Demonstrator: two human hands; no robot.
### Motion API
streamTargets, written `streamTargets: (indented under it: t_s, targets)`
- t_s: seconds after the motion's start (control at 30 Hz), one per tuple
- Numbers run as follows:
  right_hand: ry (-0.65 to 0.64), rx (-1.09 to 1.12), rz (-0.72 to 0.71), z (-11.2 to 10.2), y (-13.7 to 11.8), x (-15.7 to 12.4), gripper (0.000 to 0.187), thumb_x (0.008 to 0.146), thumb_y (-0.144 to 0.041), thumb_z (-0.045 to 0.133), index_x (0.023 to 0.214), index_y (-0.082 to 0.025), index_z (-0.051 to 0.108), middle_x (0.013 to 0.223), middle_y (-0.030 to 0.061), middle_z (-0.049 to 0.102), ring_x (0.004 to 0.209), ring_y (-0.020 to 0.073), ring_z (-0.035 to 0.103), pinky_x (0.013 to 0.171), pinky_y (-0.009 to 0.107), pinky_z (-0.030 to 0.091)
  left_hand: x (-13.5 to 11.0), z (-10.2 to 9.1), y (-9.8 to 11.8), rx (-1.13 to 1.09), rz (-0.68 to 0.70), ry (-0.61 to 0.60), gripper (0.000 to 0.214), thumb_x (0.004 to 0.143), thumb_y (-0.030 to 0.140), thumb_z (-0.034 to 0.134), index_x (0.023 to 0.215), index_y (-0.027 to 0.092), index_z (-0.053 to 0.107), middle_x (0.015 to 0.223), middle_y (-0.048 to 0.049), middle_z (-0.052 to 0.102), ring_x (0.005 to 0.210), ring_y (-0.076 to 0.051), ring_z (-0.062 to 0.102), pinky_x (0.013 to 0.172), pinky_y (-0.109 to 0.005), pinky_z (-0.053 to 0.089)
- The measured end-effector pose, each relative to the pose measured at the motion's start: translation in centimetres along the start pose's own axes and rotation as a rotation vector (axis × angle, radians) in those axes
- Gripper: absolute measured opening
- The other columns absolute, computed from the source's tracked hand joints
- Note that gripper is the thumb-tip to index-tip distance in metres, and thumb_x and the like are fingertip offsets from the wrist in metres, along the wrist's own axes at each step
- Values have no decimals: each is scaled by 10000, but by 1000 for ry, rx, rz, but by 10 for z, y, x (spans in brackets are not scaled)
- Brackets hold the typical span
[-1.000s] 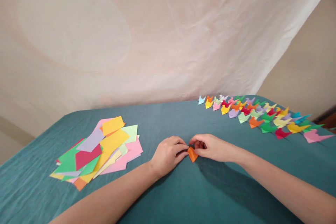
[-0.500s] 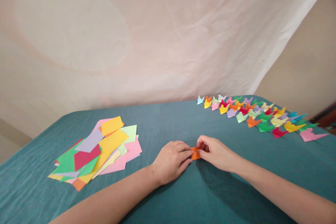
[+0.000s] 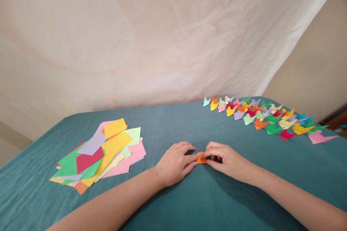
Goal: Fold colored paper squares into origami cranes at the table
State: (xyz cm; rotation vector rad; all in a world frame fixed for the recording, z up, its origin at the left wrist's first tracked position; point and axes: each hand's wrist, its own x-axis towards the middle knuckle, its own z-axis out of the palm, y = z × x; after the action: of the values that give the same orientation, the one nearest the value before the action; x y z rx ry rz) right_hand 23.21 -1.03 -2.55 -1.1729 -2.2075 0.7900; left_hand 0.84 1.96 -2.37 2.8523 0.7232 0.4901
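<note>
A small folded piece of orange paper (image 3: pixel 201 158) lies on the teal cloth between my two hands. My left hand (image 3: pixel 177 160) rests on the cloth with its fingertips pressing the paper's left edge. From the other side, my right hand (image 3: pixel 223 157) pinches the paper's right edge between thumb and fingers. The fingertips cover both ends of the paper, so only its middle shows.
To the left lies a loose heap of coloured paper sheets (image 3: pixel 89 160). Several rows of small folded paper birds (image 3: pixel 261 124) stand along the right side. A pale cloth (image 3: pixel 162 43) hangs behind the table (image 3: pixel 168 126).
The orange paper looked like a peaked shape before and now looks flatter and more rectangular. My right-hand fingers have shifted along its right edge; my left hand has barely moved.
</note>
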Motion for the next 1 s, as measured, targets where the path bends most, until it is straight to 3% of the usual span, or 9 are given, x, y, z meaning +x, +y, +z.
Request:
streamTargets:
  t_s: [0.4, 1.0]
  targets:
    - [-29, 0, -19, -2, 5, 1, 146, 842, -255, 566, 888, -217, 699, 833, 28, 580, 747, 139, 566, 684, 248, 452, 2, -2, 2, -128, 49, 76, 198, 894, 193, 465, 898, 178, 663, 926, -55, 632, 974, -177, 541, 863, -312, 437]
    - [22, -15, 95, 6, -1, 5, 186, 878, -258, 499, 814, -190, 659, 806, 17, 548, 673, 115, 534, 621, 234, 408, 3, 0, -2, -314, -141, 80, 164, 843, 193, 538, 874, 215, 697, 978, -43, 612, 975, -172, 535, 912, -336, 408]
